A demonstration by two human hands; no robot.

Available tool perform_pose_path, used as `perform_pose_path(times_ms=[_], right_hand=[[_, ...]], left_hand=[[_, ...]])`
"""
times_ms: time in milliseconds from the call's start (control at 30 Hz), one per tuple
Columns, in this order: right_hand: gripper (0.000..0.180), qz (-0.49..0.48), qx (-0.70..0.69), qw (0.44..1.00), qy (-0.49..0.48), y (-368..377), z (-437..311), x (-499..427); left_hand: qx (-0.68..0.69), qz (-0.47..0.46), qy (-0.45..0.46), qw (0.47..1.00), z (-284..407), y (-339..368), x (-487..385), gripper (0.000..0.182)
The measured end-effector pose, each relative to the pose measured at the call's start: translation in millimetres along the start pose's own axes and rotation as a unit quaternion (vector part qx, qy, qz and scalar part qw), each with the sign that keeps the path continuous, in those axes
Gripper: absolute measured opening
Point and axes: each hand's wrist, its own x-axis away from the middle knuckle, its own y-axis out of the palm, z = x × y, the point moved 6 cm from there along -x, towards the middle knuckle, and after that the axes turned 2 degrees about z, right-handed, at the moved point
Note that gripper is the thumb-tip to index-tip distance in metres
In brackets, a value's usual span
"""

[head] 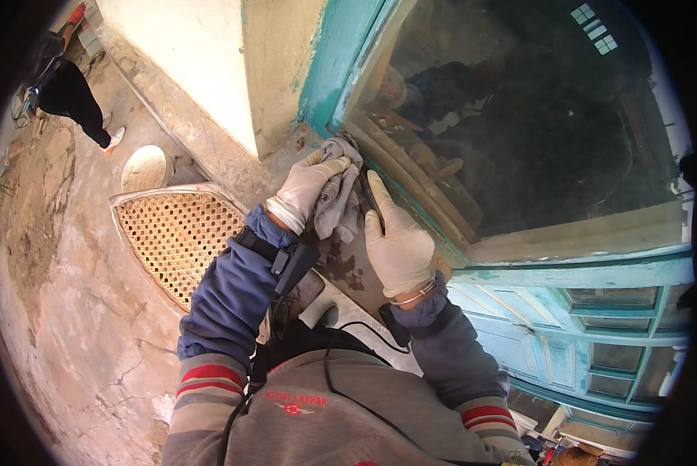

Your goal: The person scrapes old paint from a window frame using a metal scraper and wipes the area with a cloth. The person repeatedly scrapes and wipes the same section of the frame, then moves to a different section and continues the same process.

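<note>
In a pale glove, my left hand (305, 192) grips a crumpled grey cloth (338, 204) at the lower corner of a window. My right hand (402, 242), gloved too, holds a thin dark tool (372, 197) whose exact kind I cannot tell; its forefinger lies extended along it, near the bottom edge of the frame. Worn turquoise paint covers the window frame (324, 81). Its glass pane (552, 134) is dusty and reflects the surroundings. Below my hands the concrete sill (348, 262) has dark, wet-looking patches. The tool's tip is hidden near the cloth.
A seat with woven cane mesh (173, 233) stands left of my left arm, with a whitish bucket (147, 168) behind it. Another person (71, 99) is at the far left. A light-blue panelled door (517, 326) is at the right. A black cable (377, 332) hangs by my body.
</note>
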Motion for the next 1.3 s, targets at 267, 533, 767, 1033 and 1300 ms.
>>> perform_pose_path(times_ms=[267,533,767,1033,1300], right_hand=[[0.052,0.03,0.051,0.997,-0.049,14.1,-2.6,-14.9],[0.055,0.04,0.053,0.995,-0.068,8.4,4.1,-14.0],[0.055,0.01,0.104,0.994,-0.028,-24.1,18.6,24.6],[0.059,-0.012,0.052,0.998,0.037,-50.7,44.6,65.7],[0.052,-0.031,0.061,0.996,0.05,-57.3,56.8,73.4]], left_hand=[[-0.002,0.048,0.061,0.997,4.8,-10.1,-6.3,0.02],[-0.033,0.044,0.033,0.998,2.8,-7.3,-4.3,0.02],[0.065,-0.021,-0.019,0.997,-26.6,28.0,20.6,0.019],[0.029,-0.06,-0.079,0.995,-66.8,58.4,37.4,0.018],[0.075,-0.049,-0.091,0.992,-85.0,61.9,39.3,0.019]])
